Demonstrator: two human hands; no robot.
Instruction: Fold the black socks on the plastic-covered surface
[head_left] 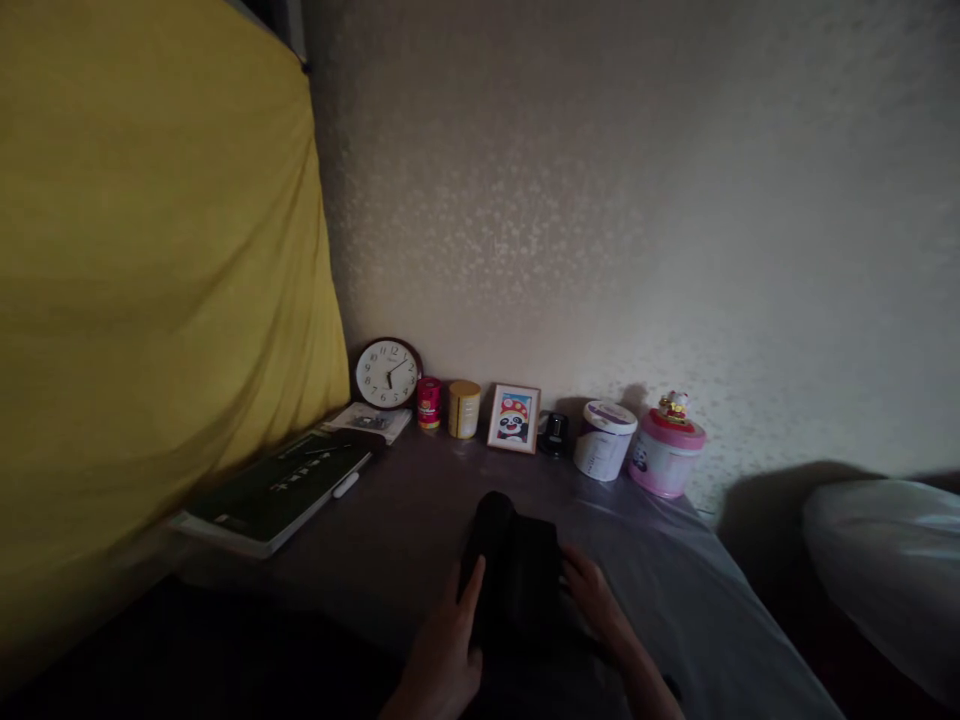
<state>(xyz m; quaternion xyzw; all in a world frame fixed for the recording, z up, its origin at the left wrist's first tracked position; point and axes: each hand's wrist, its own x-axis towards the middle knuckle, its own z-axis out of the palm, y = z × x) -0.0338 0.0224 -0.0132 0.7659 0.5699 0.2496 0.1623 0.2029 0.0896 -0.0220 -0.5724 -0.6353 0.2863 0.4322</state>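
Observation:
A black object [525,575], too dark to make out in detail, lies in front of me near the table's front. It has a rounded part at its left and a boxy part at its right. My left hand [450,640] is closed on the rounded left side, with the index finger stretched along it. At the right edge, my right hand [592,595] grips the boxy part, its fingertips partly hidden behind it.
Along the wall stand a clock [388,373], a red can [429,403], a yellow-lidded can [464,410], a framed panda picture [514,418], a small black item [554,434], a white tub [604,441] and a pink tub [666,455]. A large green book [281,490] lies left.

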